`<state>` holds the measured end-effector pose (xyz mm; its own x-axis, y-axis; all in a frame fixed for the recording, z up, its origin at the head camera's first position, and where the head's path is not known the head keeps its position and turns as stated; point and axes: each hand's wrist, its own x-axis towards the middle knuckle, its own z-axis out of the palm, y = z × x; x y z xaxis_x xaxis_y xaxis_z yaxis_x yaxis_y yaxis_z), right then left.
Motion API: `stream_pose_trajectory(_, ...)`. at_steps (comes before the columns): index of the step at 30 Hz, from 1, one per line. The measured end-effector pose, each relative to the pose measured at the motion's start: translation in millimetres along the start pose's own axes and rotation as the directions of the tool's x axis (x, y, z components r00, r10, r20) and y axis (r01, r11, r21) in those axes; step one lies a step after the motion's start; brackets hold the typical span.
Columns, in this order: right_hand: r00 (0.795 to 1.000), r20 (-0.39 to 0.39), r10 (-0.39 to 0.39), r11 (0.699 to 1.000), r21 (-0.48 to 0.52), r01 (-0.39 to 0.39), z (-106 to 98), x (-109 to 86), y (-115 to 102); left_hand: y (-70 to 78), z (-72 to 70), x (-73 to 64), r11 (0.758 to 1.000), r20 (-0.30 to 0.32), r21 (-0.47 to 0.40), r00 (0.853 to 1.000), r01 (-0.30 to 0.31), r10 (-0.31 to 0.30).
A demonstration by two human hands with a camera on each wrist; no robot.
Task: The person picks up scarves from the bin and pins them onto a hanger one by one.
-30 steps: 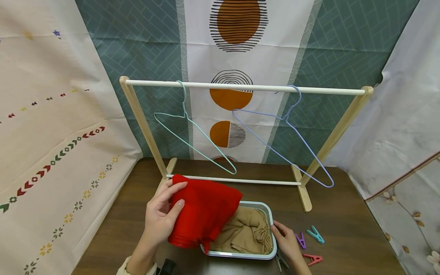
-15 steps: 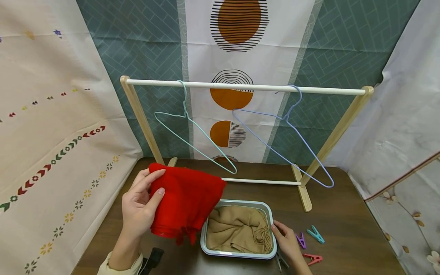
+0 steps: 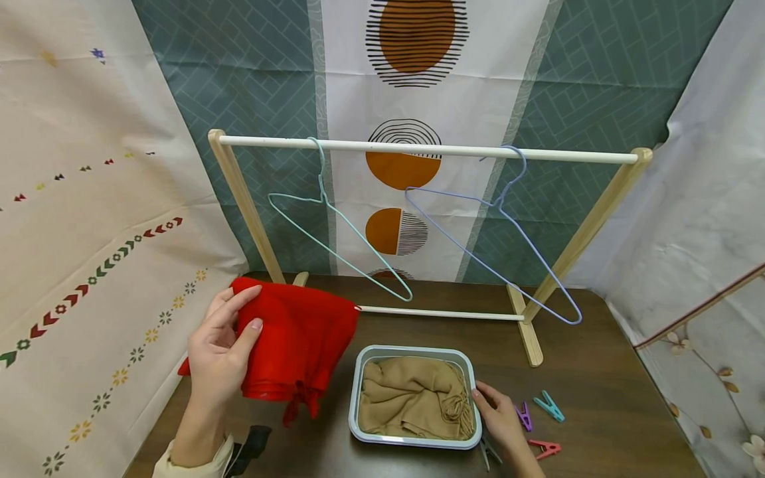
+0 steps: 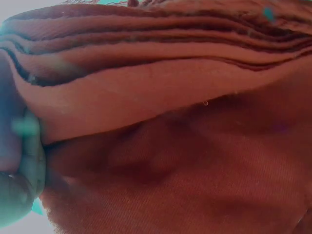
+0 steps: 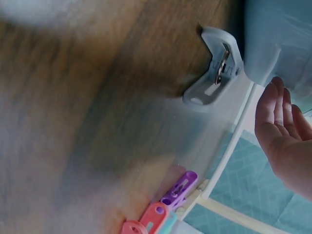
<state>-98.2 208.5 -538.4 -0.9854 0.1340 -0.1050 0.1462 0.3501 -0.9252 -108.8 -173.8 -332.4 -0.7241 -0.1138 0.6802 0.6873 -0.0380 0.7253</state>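
L hand (image 3: 216, 357) + red cloth (image 3: 301, 338) have moved L vs 1 s ago: cloth overlapped the tray then, now it's off to one side & the tan cloth (image 3: 412, 398) in the tray (image 3: 412, 441) shows whole. Red tip now pokes out L of L hand. R hand (image 3: 499, 417), tray & pegs: same spots as before.

L hand pinches cloth's upper-L edge btwn thumb & fingers, mid-L of frame; folds show as stacked layers in L wrist view. R hand: fingers near straight, close tog., tips touching tray's R side, lower centre-R.

Edges/room: tabletop (image 3: 323, 455) shows as a strip btwn cloth & tray, also along bottom L-centre. R side tighter: grey peg (image 5: 235, 61) just beside tray & R hand; purple peg (image 3: 523, 418), teal peg (image 3: 553, 410), red peg (image 3: 551, 449) at lower R. Rack (image 3: 418, 149) behind; cloth's upper-R corner covers part of bottom rail (image 3: 442, 313), can't tell if touching. Mint hanger (image 3: 323, 197) & lavender hanger (image 3: 499, 206) on top rail, low corners well above tray in frame.
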Motion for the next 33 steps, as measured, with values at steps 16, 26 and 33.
stream_pose_trajectory(16,0.975,-0.062,-0.214,0.971,-0.118,0.206,-23,9.3,-48,-13.1,-8.8,-3.9,0.997,-0.001,0.079,1.000,-0.012,0.012)
stream_pose_trajectory(26,0.921,0.002,-0.391,0.911,-0.139,0.387,-18,28.1,-90,-19.5,-9.0,-5.4,0.995,-0.001,0.101,1.000,-0.007,0.007)
stream_pose_trajectory(33,0.884,0.084,-0.461,0.882,-0.068,0.466,-10,45.8,-120,-18.2,-2.8,-2.3,0.998,0.018,0.058,0.999,-0.038,0.037)
